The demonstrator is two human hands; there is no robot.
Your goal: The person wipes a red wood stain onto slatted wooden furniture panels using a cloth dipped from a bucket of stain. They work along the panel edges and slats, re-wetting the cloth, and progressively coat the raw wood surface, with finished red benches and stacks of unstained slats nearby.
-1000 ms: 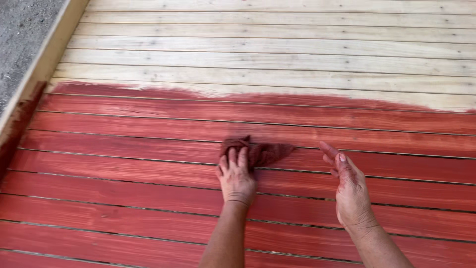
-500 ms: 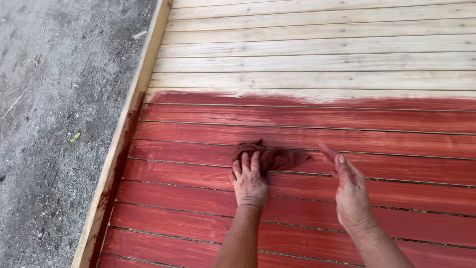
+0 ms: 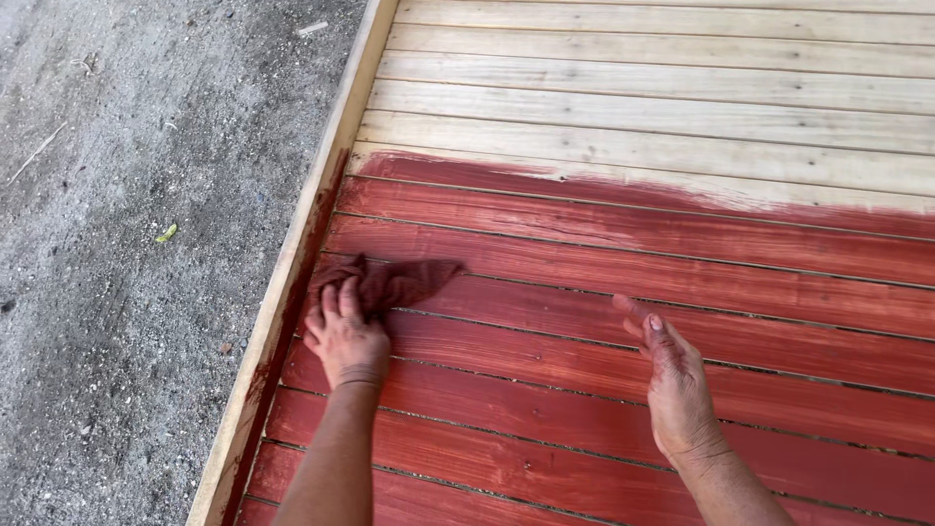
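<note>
Head view: left hand presses rag; red boards

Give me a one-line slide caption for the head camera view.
Left hand presses a red-stained rag on slatted boards near the frame edge; right hand rests flat.
</note>
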